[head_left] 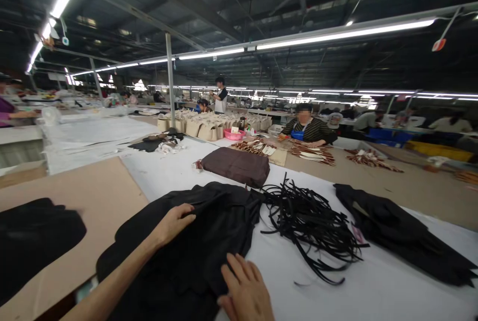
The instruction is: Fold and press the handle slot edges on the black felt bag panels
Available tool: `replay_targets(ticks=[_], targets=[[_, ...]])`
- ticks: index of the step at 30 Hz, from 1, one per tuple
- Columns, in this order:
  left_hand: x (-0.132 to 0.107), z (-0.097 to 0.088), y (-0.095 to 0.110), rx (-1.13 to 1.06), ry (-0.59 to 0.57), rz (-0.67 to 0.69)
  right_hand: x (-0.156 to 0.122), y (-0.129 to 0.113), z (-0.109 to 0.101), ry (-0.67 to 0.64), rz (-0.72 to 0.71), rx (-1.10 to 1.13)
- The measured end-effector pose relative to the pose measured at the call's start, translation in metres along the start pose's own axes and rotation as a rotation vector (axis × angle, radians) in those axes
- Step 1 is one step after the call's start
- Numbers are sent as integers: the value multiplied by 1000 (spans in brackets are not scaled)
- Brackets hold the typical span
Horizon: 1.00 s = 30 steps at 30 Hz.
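Observation:
A large piece of thin black material (194, 256), fabric or leather, lies rumpled on the white table before me. My left hand (174, 225) rests on its upper middle, fingers stretched out towards the right. At its lower right edge is my right hand (246, 288), laid over the border with fingers extended and thumb apart. Neither hand grips anything that I can see. To the right lies a tangled heap of narrow black strips (309, 224). Behind the black material sits a folded dark brown bundle (237, 165).
More black material lies at the far left (37, 229) on a tan board (108, 181), and another black piece (399, 234) at the right. Across the table a co-worker (309, 129) sits by piles of brown strips (311, 152). A pink basin (234, 134) stands farther back.

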<state>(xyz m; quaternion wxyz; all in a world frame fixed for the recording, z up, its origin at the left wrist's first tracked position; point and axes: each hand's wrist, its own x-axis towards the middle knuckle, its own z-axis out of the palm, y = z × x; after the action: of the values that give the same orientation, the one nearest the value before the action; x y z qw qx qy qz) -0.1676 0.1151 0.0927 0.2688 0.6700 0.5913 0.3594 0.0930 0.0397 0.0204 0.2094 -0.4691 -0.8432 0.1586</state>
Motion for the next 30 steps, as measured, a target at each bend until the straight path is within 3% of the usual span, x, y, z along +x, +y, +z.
replay_targets(ticks=[2, 4, 7, 11, 14, 17, 19, 21, 26, 28, 30], targets=[[0, -12, 6, -69, 101, 3, 35, -8, 16, -34, -24, 5], [3, -28, 8, -147, 236, -31, 53, -9, 31, -49, 34, 5], [12, -58, 10, -265, 520, -90, 57, -5, 45, -47, 124, -6], [18, -99, 30, -352, 855, -79, 54, -7, 41, -43, 132, -20], [8, -118, 65, -332, 929, -10, 59, -15, 29, -86, 138, -24], [-14, -109, 102, -224, 799, 57, 63, -20, 13, -132, 139, 49], [-32, -80, 116, -14, 558, 174, 58, -19, -2, -116, 130, 199], [-52, -34, 113, 143, 298, 328, 42, -16, -18, -64, 135, 478], [-118, 117, 66, 284, -377, 429, -42, -2, -53, -51, 270, 1592], [-147, 177, 54, 277, -528, 337, -77, 4, -60, 10, 400, 1704], [-174, 226, 55, 224, -613, 222, -105, 10, -62, 94, 587, 1617]])
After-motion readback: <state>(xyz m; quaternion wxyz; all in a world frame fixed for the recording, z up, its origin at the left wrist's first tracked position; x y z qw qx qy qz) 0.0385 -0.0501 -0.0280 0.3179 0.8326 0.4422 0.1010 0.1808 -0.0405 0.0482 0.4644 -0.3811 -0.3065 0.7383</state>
